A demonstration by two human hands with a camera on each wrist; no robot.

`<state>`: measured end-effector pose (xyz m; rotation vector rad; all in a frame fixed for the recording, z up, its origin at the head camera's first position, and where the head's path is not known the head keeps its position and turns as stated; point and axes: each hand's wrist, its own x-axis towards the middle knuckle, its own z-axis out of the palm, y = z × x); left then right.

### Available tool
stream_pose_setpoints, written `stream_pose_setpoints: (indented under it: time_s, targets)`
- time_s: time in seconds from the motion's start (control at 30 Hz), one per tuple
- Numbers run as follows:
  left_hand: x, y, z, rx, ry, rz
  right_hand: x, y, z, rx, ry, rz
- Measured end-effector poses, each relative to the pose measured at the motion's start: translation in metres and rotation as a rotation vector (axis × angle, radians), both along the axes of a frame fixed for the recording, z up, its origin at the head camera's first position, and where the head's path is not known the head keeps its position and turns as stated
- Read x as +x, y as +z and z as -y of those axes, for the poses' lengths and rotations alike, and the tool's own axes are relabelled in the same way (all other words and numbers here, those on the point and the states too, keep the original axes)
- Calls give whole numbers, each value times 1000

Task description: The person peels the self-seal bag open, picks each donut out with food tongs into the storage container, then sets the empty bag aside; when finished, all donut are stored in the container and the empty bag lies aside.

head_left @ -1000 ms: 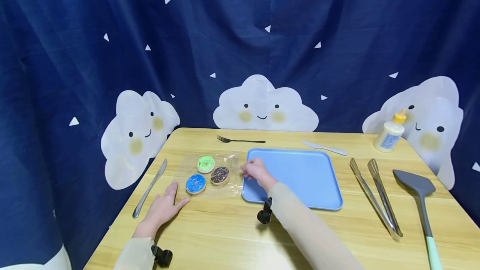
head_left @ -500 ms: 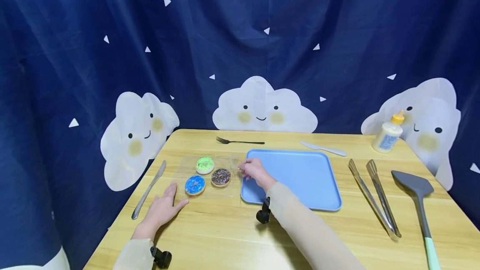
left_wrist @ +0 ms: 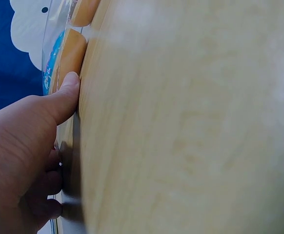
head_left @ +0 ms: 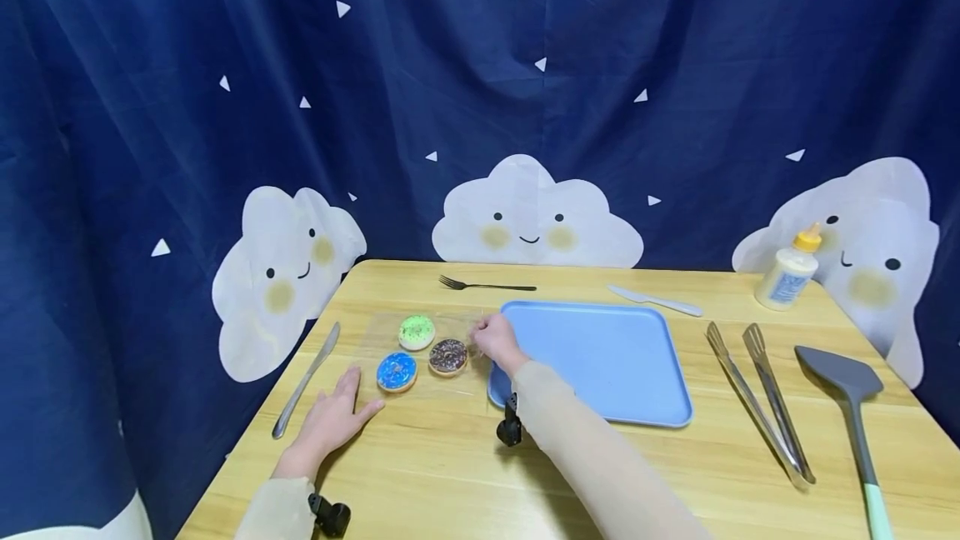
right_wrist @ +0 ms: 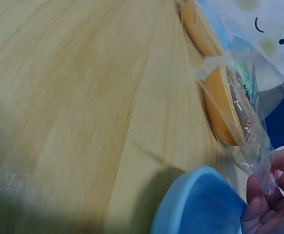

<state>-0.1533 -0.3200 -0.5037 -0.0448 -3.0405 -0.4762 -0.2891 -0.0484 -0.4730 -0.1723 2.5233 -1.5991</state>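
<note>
Three toy donuts lie inside a clear plastic bag (head_left: 465, 319) flat on the table: a green one (head_left: 416, 332), a blue one (head_left: 397, 372) and a dark brown sprinkled one (head_left: 448, 357). At the bag's right end my right hand (head_left: 498, 342) pinches the clear film between thumb and fingers, over the left edge of a blue tray (head_left: 600, 357). The right wrist view shows the film (right_wrist: 265, 178) bunched and raised in the fingers. My left hand (head_left: 332, 419) rests at the bag's lower left with fingers spread and thumb straight, near the blue donut (left_wrist: 69, 56).
Left of the left hand lies a metal knife (head_left: 306, 380). Behind the bag is a black fork (head_left: 487, 285), and behind the tray a white knife (head_left: 655, 301). To the right are metal tongs (head_left: 761, 402), a grey spatula (head_left: 855, 407) and a white bottle (head_left: 786, 277) with a yellow cap.
My right hand has shifted a little left, off the tray and closer to the brown donut, still pinching the bag. The left hand stays in place. The head view has shifted slightly.
</note>
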Motion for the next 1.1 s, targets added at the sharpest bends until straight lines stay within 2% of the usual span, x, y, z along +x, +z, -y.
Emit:
stream_pose_setpoints:
  time_s: [0.47,0.73,0.93,1.1]
  targets:
    - [-3,3,1,-22,11,43,0,1,-2,-80,-81,7]
    - [-3,4,0,-26,16,69,-3,-1,-7,-131,-123,92]
    - [-3,5,0,-21,-1,40,-7,-4,-12,-163,-213,146]
    - [-2,6,0,-25,-2,36,-8,-7,-15,-182,-236,157]
